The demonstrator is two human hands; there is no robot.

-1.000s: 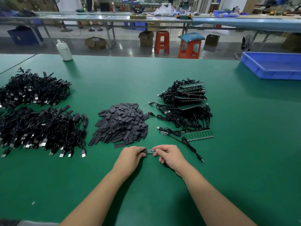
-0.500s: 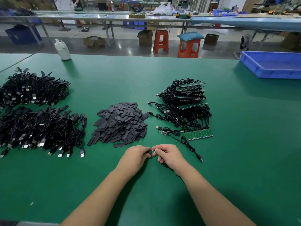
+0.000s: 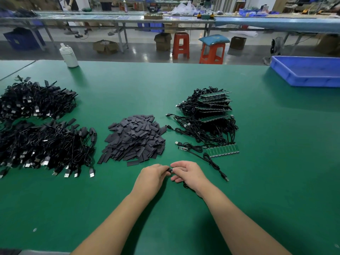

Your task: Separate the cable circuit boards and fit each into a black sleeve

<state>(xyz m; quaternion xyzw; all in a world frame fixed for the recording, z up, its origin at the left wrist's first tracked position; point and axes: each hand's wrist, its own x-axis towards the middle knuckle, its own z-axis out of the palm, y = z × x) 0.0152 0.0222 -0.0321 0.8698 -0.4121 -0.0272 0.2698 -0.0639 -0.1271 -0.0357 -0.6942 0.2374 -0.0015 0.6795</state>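
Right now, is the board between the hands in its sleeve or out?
Mostly in: only a sliver of board shows between the left hand and right hand.

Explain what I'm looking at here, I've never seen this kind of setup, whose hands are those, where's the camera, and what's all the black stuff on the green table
There is no machine here: these are a person's two bare hands, filmed by a wide camera worn on their head, looking forward and down. The left hand and right hand meet over the green table and together pinch one small dark part; it is too hidden to say how far it sits in a sleeve. A thin black cable lies beside the right hand.

On the table, from the person's left: two big heaps of black cables with plugs, a heap of flat black sleeves, then a stack of cables joined to green circuit boards, with one strip of green boards in front. A white bottle and a blue tray stand at the far edge.
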